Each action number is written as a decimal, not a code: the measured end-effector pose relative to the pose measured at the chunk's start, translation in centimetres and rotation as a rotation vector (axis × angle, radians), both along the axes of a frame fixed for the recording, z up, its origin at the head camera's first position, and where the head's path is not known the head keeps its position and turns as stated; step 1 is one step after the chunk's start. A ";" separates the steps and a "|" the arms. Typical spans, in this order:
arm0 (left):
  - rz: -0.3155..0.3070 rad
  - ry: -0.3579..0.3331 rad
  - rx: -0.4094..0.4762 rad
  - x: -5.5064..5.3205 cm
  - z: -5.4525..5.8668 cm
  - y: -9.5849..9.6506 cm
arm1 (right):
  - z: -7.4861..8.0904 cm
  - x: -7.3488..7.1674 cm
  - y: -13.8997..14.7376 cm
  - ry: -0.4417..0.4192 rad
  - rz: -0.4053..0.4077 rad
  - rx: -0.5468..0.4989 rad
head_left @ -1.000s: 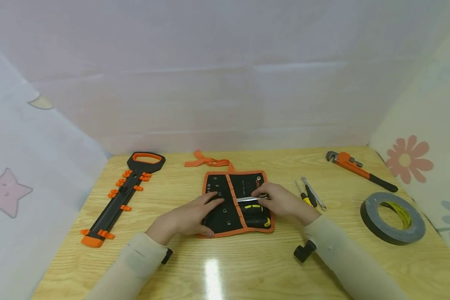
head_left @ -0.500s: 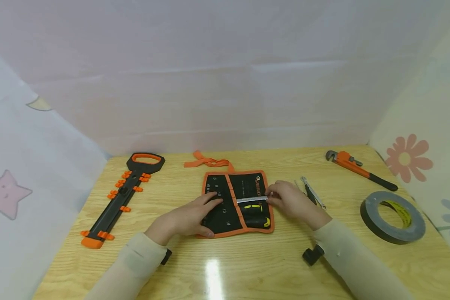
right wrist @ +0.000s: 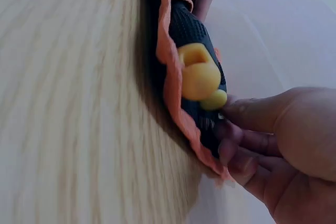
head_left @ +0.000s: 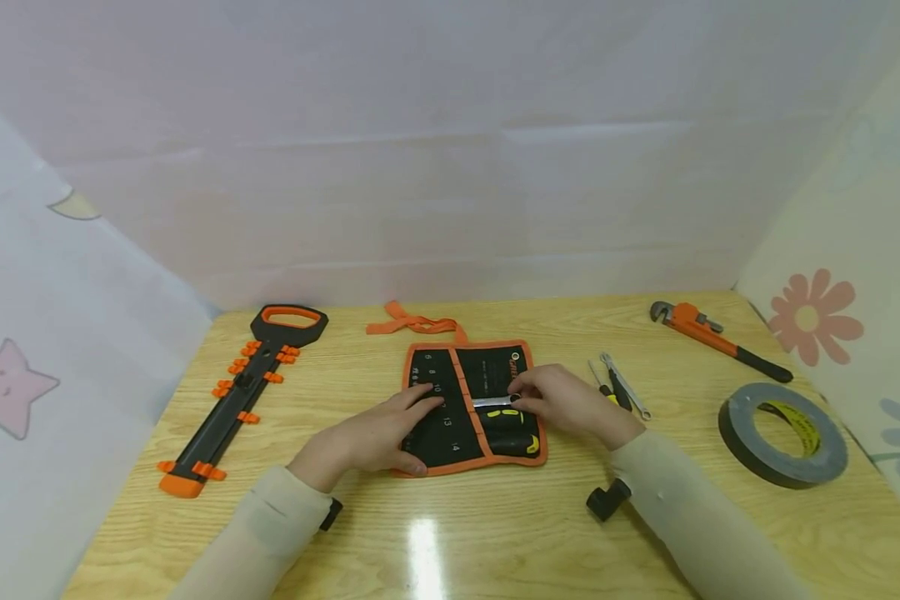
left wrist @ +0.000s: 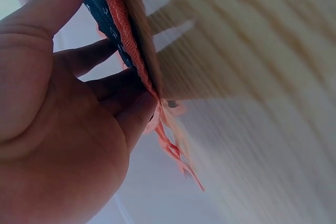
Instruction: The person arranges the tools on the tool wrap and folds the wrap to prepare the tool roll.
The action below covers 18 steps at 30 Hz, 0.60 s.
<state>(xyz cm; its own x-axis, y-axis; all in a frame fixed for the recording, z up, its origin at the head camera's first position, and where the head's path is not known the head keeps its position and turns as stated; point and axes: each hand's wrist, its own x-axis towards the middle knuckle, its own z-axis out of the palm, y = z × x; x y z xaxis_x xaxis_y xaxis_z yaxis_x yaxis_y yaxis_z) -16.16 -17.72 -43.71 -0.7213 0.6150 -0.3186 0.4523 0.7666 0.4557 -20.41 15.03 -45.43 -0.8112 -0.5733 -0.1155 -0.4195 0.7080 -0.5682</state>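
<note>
A black tool roll with orange edging (head_left: 450, 447) lies unrolled on the table, its left half printed with size numbers. My left hand (head_left: 371, 433) rests on that half with fingers spread, thumb at the near edge; the left wrist view shows this hand (left wrist: 68, 114) against the orange border. A silver wrench (head_left: 491, 402) lies across the right half, its left end hidden in a pocket at the middle seam. My right hand (head_left: 566, 404) pinches its right end between thumb and fingers. Just nearer, black tool handles with yellow parts (head_left: 532, 444) sit in the roll, large in the right wrist view.
Right of the roll lie a small screwdriver (head_left: 607, 392) and another wrench (head_left: 625, 385). Farther right are an orange pipe wrench (head_left: 708, 335) and a tape roll (head_left: 742, 433). A black rack with orange clips (head_left: 228, 417) lies left. Orange ties (head_left: 420, 323) trail behind the roll.
My right hand slid right along the wrench to its end, then came back left with it. Less of the wrench shows now outside the pocket. The left hand has stayed in place.
</note>
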 end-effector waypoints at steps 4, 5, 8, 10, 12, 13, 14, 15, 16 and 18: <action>0.005 0.000 -0.005 0.0 -0.1 0.0 | 0.0 -0.4 -0.5 -0.044 0.025 -0.015; 0.005 0.000 -0.009 0.0 -0.1 0.1 | 0.0 -0.5 -0.6 -0.049 0.028 -0.015; 0.009 0.000 -0.015 0.0 -0.1 0.2 | 0.0 -0.6 -0.7 -0.048 0.041 -0.003; 0.013 0.000 -0.022 0.0 -0.1 0.2 | 0.0 -0.6 -0.7 -0.051 0.047 0.006; 0.012 0.000 -0.020 0.1 0.0 0.2 | 0.2 -0.4 -0.6 -0.044 0.048 0.011; 0.011 0.001 -0.019 0.1 0.0 0.2 | 0.3 -0.2 -0.4 -0.036 0.043 0.009; 0.010 0.001 -0.021 0.1 0.0 0.2 | 0.4 0.0 -0.2 -0.029 0.030 0.002; 0.009 0.001 -0.020 0.1 0.0 0.1 | 0.6 0.3 0.0 -0.019 0.012 -0.007; 0.008 0.000 -0.021 0.1 -0.1 0.1 | 0.8 0.5 0.4 -0.003 -0.008 -0.017; 0.007 0.002 -0.021 0.0 -0.1 0.0 | 1.1 0.9 1.2 0.037 -0.053 -0.037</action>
<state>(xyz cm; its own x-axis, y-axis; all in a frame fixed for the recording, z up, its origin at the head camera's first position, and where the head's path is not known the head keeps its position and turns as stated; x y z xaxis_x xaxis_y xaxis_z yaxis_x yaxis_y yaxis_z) -16.11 -17.69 -43.82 -0.7263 0.6032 -0.3296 0.4481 0.7791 0.4383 -19.50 16.23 -44.37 -0.8439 -0.5327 -0.0644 -0.4030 0.7085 -0.5793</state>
